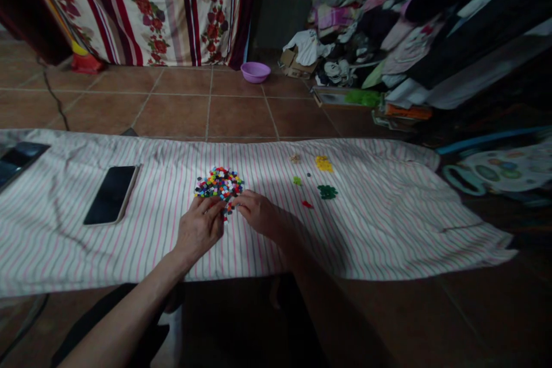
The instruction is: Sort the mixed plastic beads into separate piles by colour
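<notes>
A heap of tiny multicoloured pieces (221,181) lies on a striped cloth; they are too small to tell whether they are beads or bricks. My left hand (200,225) rests at the heap's near left edge, fingers stretched over the pieces. From the right, my right hand (260,214) reaches to the near edge with its fingertips pinched together. Whatever is between those fingertips is too small to make out. Some loose pieces lie between the two hands. Sorted by colour to the right are yellow pieces (324,163), dark green pieces (328,191), light green pieces (297,181) and red pieces (307,204).
The striped cloth (155,253) covers a long low surface. A phone (111,195) lies left of the heap, and another dark device (19,162) at the far left. Beyond are a purple basin (256,72), a floral curtain (172,6) and piled clothes (366,23).
</notes>
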`<state>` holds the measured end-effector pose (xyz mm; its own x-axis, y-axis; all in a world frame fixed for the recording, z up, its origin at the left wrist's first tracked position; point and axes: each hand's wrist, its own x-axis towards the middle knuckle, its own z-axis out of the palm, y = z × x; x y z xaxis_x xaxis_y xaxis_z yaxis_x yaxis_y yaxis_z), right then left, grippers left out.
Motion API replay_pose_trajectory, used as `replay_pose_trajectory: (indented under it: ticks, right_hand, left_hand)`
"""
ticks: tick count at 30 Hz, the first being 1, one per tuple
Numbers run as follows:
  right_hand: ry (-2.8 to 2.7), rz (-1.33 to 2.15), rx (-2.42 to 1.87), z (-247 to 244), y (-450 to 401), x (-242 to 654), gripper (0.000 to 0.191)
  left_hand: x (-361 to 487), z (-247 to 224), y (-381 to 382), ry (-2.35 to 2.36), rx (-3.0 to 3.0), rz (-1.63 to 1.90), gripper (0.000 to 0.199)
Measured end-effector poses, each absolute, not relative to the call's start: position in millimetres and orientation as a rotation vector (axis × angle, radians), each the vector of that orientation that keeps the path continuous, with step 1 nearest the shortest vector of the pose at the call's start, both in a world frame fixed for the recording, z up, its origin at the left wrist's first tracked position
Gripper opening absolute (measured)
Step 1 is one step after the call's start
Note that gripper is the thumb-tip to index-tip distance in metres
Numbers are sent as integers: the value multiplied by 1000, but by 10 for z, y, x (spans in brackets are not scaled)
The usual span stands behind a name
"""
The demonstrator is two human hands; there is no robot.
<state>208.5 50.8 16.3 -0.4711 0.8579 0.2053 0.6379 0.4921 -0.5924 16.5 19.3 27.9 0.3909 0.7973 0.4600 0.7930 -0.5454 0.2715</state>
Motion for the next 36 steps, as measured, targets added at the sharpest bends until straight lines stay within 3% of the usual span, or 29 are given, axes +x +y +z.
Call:
replay_pose_trajectory:
  ticks: [13,36]
  right_hand:
    - [-1758,301,-1624,290,683,3052,9]
    - [-1658,-8,-1928,-21,779,3721,32]
  left_hand:
    - [181,175,226,1475,2690,932,21]
    - [108,170,222,1464,2651,988,21]
